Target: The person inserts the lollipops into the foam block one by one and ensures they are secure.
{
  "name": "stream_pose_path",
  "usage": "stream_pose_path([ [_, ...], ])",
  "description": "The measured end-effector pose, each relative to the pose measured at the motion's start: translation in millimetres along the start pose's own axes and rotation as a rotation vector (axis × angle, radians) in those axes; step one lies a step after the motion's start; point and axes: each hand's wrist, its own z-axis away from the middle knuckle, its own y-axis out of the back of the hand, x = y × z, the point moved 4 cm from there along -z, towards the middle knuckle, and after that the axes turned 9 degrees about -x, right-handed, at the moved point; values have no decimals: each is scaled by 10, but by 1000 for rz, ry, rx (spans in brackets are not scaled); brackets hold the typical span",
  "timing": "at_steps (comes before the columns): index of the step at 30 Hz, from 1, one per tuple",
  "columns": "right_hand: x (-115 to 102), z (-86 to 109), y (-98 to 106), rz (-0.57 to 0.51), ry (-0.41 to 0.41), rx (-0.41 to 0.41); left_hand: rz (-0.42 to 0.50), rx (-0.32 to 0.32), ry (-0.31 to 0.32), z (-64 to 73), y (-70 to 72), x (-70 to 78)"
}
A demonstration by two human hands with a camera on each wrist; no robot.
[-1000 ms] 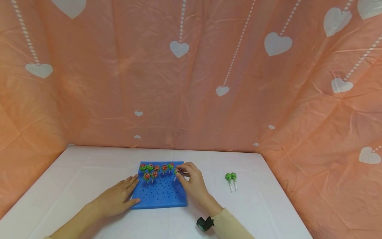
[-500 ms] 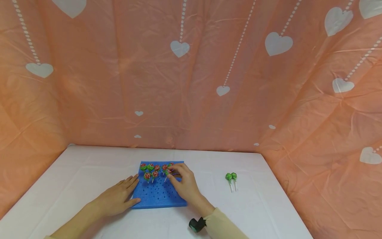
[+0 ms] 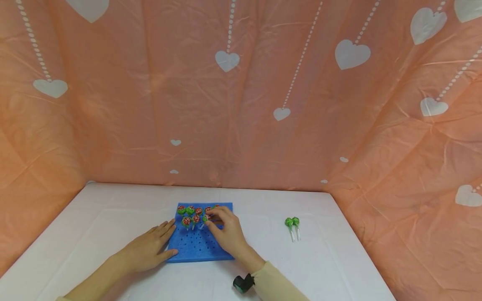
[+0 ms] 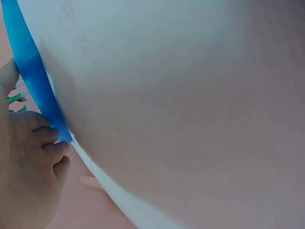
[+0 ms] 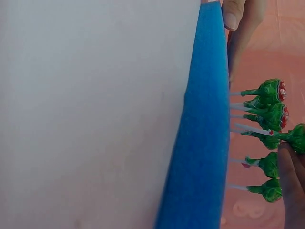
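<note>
A blue foam board (image 3: 199,251) with many small holes lies on the white table. Lollipops (image 3: 186,221) in green and red wrappers stand in it along the far side. My left hand (image 3: 150,246) rests on the board's left edge, fingers extended; the left wrist view shows its fingers (image 4: 47,136) by the edge. Over the board, my right hand (image 3: 229,234) pinches a lollipop (image 3: 206,218) by its wrapped head. In the right wrist view that lollipop's white stick (image 5: 252,129) points at the board; whether its tip is in a hole, I cannot tell.
Two green lollipops (image 3: 292,222) lie side by side on the table (image 3: 331,259), right of the board. A black device (image 3: 243,284) is on the right wrist. Orange curtains (image 3: 256,159) with white hearts surround the table.
My right hand has moved left across the board with the pinched lollipop, from the right edge to beside the standing ones in the nearer row. My left hand has stayed in place.
</note>
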Motion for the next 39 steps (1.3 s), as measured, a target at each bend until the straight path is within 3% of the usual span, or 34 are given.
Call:
stream_pose_path([
  [22, 41, -20, -93, 25, -22, -16, -19, 41, -10, -4, -7, -2],
  [39, 27, -32, -113, 115, -51, -62, -28, 57, -15, -4, -14, -12],
])
